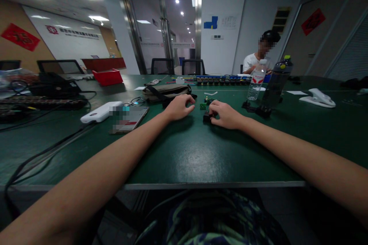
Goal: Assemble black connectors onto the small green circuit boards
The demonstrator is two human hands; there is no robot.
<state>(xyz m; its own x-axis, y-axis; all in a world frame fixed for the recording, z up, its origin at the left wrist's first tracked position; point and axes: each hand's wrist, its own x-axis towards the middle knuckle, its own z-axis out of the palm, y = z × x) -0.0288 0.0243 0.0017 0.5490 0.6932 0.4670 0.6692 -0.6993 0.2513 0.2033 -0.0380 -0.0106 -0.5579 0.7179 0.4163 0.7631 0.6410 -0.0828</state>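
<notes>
My right hand (227, 115) has its fingers closed on a small black block (206, 117) at the middle of the green table (198, 157). Just behind the block lies a small green circuit board (202, 106), with other tiny parts partly hidden by my fingers. To the left, my left hand (179, 107) hovers low over the table, fingers bent and thumb apart, holding nothing that I can see. A dark pouch (152, 93) lies close behind it.
A phone (129, 120) and a white power bank (100, 112) with a cable lie left. Right stand a clear bottle (253, 86) and a dark bottle (276, 84); beyond is a white scanner-like device (317, 98). A person (251, 63) sits across; a red bin (107, 77) stands far left.
</notes>
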